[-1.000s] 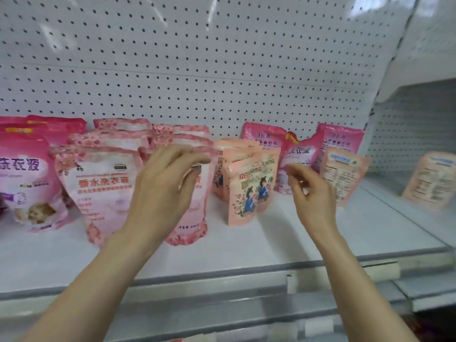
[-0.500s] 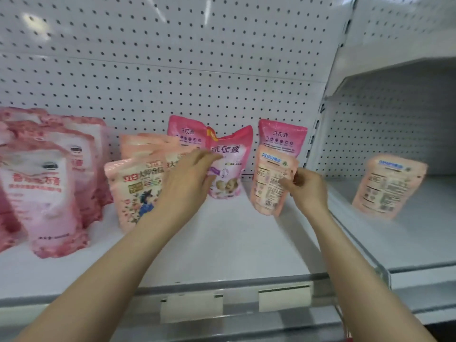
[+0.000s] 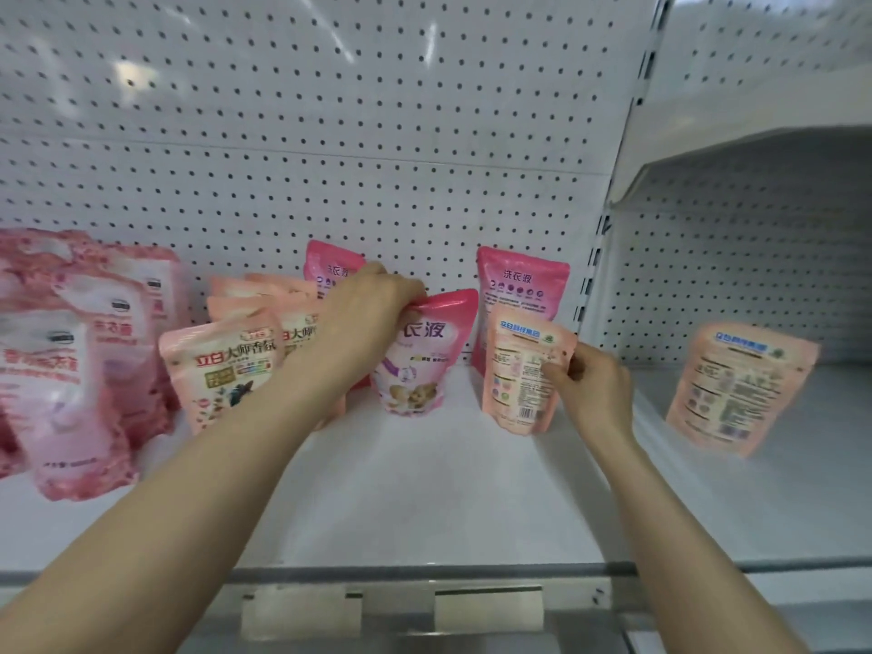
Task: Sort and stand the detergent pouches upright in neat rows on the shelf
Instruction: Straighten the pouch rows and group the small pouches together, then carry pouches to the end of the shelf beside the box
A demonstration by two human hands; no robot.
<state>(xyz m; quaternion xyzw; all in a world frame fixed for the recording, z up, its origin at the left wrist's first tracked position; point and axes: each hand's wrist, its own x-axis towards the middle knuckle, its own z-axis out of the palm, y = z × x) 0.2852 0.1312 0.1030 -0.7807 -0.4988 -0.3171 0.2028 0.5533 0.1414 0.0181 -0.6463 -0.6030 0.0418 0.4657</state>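
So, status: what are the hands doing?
Left hand grips tilted glossy bright-pink pouch by its top. Right hand pinches peach back-facing pouch. Tall pink pouch stands close behind.

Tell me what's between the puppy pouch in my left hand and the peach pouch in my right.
Between puppy pouch and peach pouch: bare shelf only; a darker pink pouch stands behind the gap. Head view.

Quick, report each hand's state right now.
Left hand: closed, gripping the top of the pink pouch.
Right hand: closed, pinching the side edge of the peach pouch.
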